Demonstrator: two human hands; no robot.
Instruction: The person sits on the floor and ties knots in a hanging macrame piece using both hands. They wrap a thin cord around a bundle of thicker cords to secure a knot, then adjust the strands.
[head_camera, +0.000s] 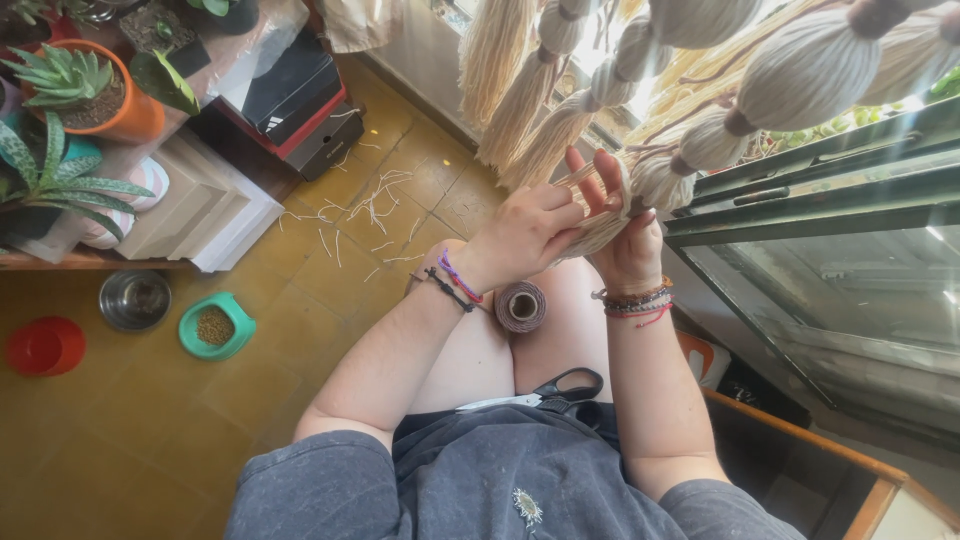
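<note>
My right hand (632, 255) is raised with its fingers upright, and cream yarn (604, 228) is wrapped around them. My left hand (522, 235) presses against it from the left and pinches the yarn strands. Both wrists wear braided bracelets. A spool of brown twine (521, 306) sits between my knees just below the hands. Black-handled scissors (548, 392) lie on my lap. Several cream yarn tassels (800, 70) hang right above and behind my hands.
Cut yarn scraps (370, 210) litter the yellow tiled floor. To the left are a metal bowl (135, 299), a green dish of pellets (215, 326), a red bowl (45, 346) and potted succulents (75, 90). A glass tank (830, 290) stands at the right.
</note>
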